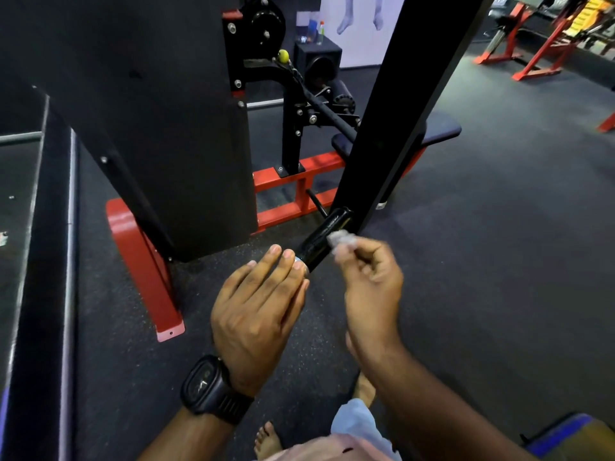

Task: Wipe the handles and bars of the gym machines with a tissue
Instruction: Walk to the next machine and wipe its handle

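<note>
Head view, looking down at a gym machine on a dark rubber floor (466, 261).

Handle (321, 241): short, glossy black cylinder, low in the middle of the frame. Its long axis runs diagonally. The near end points lower-left toward the person. The far end points up-right, where it meets the broad black bar (392, 111), which rises toward the top right. There is a silver cap on the near end, partly covered by fingers.

Left hand (259, 304): fingers straight and close together, back of the hand to the camera. The fingertips touch the near end of the handle at the cap. It holds nothing. Black watch (208, 389) on that wrist.

Right hand (372, 277): fingers curled, pinching a small crumpled white tissue (341, 239) at the fingertips. The tissue lies against the right side of the handle, toward its far end. Hand and tissue are blurred, so the exact contact patch cannot be resolved.

Surroundings: black shroud panel (173, 128) left of the handle, standing on a red base frame (143, 261). Dark padded bench (442, 128) behind the bar. Bare foot (266, 440) at the bottom edge.
</note>
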